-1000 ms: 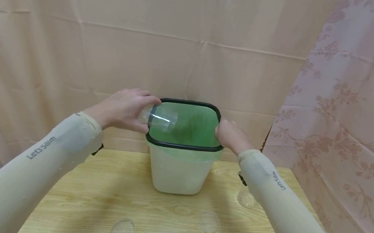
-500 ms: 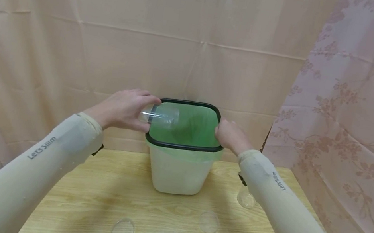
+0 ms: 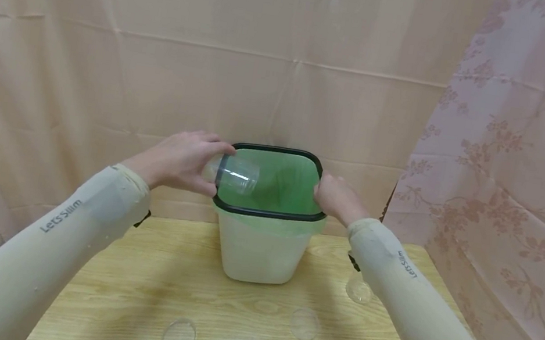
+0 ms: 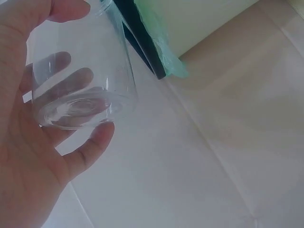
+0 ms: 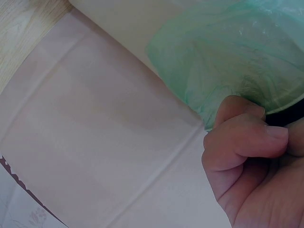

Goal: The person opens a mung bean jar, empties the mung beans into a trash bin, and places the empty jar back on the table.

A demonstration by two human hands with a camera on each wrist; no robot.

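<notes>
My left hand (image 3: 186, 160) grips a clear, see-through jar (image 3: 240, 176) lying on its side, with its far end over the mouth of a bin. In the left wrist view, thumb and fingers wrap round the jar (image 4: 85, 90), and nothing shows inside it. The whitish bin (image 3: 260, 253) stands on the table, lined with a green plastic bag (image 3: 283, 183) under a black rim ring (image 3: 268, 214). On the right side, my right hand (image 3: 337, 197) holds the bin's rim with curled fingers. The bag's loose edge (image 5: 204, 66) hangs outside beside those fingers. The bin's bottom is hidden.
Two clear round discs, one at the front left (image 3: 178, 338) and a fainter one (image 3: 304, 324), lie on the wooden table (image 3: 141, 268). Another clear round piece (image 3: 358, 290) sits beside my right forearm. A beige curtain (image 3: 188, 63) hangs behind the bin.
The jar's far end rose slightly half a second ago and has dipped again now. Both hands and the bin stay in nearly the same place.
</notes>
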